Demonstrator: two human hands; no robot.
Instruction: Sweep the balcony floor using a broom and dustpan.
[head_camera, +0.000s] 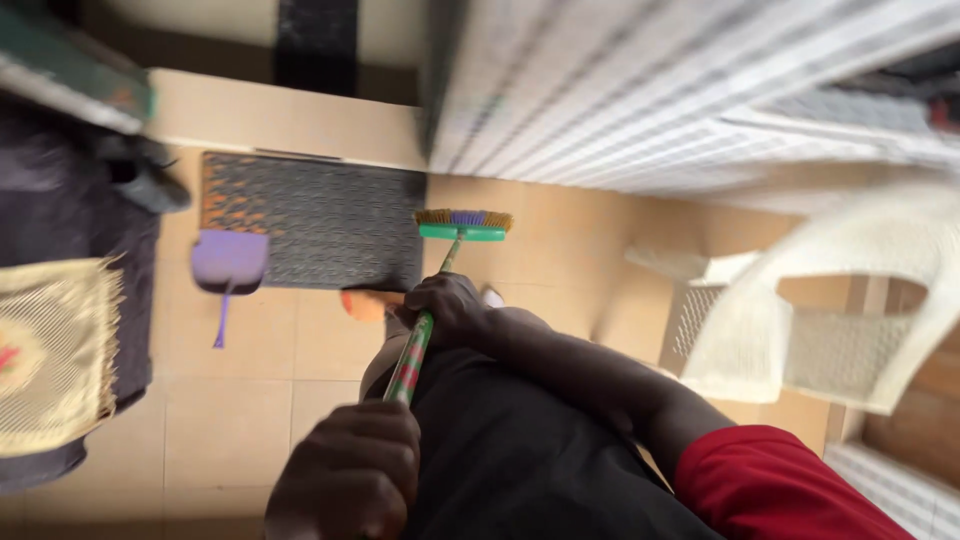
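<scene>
I hold a broom with both hands. Its green head (463, 231), with brown and purple bristles, rests on the tan tiled floor (230, 400) at the right end of a dark doormat (320, 225). My right hand (450, 305), on an arm in a red sleeve, is shut around the middle of the green-and-red striped handle (414, 352). My left hand (350, 470) grips the handle's near end, close to my body. A purple dustpan (230, 262) lies on the mat's left edge, apart from the broom.
A white plastic chair (830, 300) stands at the right. A dark seat with a cream lace cover (50, 350) fills the left. A white barred grille (700, 90) runs along the top right. A small orange object (363, 303) lies by the mat.
</scene>
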